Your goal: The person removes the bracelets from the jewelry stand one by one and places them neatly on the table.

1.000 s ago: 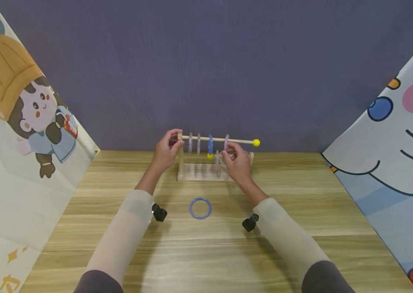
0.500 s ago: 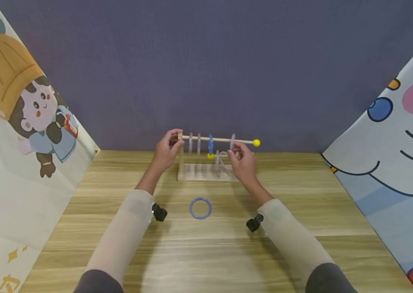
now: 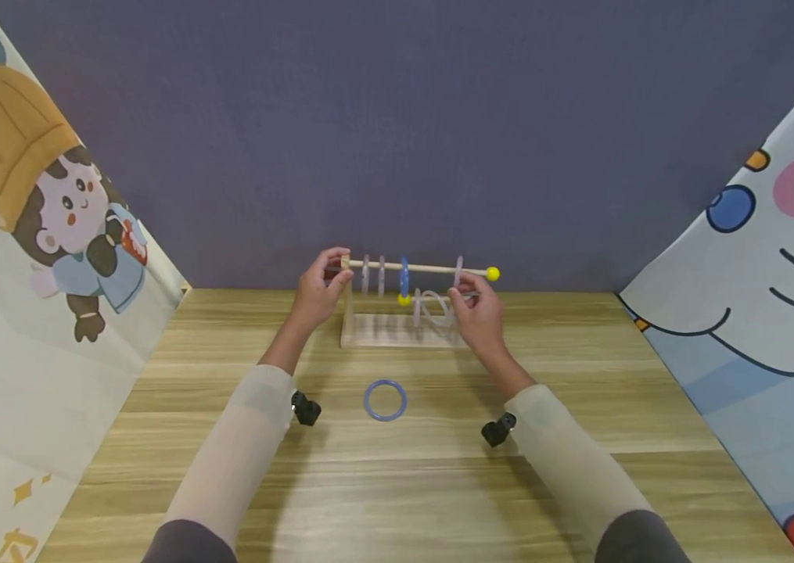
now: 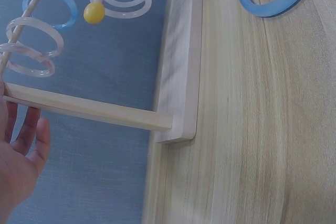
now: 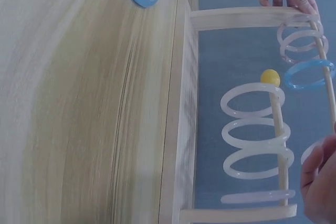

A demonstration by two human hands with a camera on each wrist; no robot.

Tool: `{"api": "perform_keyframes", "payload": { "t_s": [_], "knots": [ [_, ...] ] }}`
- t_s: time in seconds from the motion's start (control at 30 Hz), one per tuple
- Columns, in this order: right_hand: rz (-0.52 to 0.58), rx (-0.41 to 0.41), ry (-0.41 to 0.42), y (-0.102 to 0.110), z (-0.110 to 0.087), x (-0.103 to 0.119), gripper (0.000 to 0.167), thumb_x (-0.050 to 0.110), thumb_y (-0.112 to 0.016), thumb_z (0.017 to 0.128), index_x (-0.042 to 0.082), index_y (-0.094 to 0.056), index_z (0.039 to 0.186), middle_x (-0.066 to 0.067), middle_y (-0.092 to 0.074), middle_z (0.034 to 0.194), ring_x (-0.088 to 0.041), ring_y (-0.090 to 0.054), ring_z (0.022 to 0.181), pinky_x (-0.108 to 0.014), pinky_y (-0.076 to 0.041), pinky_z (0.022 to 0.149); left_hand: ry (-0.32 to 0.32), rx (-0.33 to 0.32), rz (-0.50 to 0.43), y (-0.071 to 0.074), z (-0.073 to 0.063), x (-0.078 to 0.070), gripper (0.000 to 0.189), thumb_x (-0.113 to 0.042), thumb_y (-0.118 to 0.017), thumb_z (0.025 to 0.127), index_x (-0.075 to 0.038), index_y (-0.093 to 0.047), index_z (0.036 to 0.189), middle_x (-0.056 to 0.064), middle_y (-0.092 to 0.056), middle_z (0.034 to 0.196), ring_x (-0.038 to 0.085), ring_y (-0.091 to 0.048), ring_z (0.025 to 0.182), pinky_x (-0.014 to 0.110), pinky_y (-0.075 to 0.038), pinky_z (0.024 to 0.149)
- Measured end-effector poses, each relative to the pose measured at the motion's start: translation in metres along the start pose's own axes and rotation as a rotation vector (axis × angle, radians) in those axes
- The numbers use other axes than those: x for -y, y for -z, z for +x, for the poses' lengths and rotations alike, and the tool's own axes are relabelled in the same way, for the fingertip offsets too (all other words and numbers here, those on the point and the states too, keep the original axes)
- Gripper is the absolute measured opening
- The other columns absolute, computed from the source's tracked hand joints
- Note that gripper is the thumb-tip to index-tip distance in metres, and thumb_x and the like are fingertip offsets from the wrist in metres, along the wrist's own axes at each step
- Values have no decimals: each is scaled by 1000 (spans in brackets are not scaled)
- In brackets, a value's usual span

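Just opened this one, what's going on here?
A person's left hand holds a wooden rack by its left post, while the right hand pinches a pale ring on the upper rod, near its yellow tip. Two more pale rings and a blue ring hang along that rod, nearer the left hand. Other pale rings sit on the lower rod, and another blue ring lies on the table in front of the rack.
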State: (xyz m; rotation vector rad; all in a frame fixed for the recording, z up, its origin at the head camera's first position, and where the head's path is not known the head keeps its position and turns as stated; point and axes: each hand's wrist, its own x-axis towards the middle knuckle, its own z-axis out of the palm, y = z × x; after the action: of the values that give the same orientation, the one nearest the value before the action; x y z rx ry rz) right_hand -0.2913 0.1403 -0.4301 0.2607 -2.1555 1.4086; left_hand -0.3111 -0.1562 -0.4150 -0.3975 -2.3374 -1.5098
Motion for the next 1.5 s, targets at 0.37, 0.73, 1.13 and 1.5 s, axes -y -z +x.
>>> {"api": "perform_keyframes", "payload": {
  "t_s": [0.37,0.73,1.13,1.5],
  "knots": [
    [22,-30,-64,15,3,-5,27,5,-70,92,-1,-68,118,-20,-70,97,-1,-51,64,-9,-41,59,18,5,25,1,-1,-1,41,-19,-63,102,-17,-53,142,21,-62,131,40,-64,113,53,-55,92],
    [52,-54,-96,31,2,-10,29,5,-69,93,1,-67,122,-15,-67,100,1,-51,62,-11,-42,55,22,10,25,0,-1,1,41,-20,-63,102,-17,-53,142,21,-62,131,41,-64,113,55,-55,94],
    [51,-75,-114,46,1,-18,27,7,-69,95,3,-68,121,-11,-67,100,0,-47,56,-12,-38,49,18,15,20,1,-1,0,41,-21,-63,103,-18,-53,142,21,-62,131,41,-64,113,56,-55,93],
    [59,-89,-147,55,-3,-21,28,4,-70,93,0,-67,121,-12,-66,100,0,-46,55,-13,-36,48,18,21,27,1,-1,-1,42,-24,-61,103,-17,-52,143,20,-61,132,40,-64,114,54,-55,93]
  ]
}}
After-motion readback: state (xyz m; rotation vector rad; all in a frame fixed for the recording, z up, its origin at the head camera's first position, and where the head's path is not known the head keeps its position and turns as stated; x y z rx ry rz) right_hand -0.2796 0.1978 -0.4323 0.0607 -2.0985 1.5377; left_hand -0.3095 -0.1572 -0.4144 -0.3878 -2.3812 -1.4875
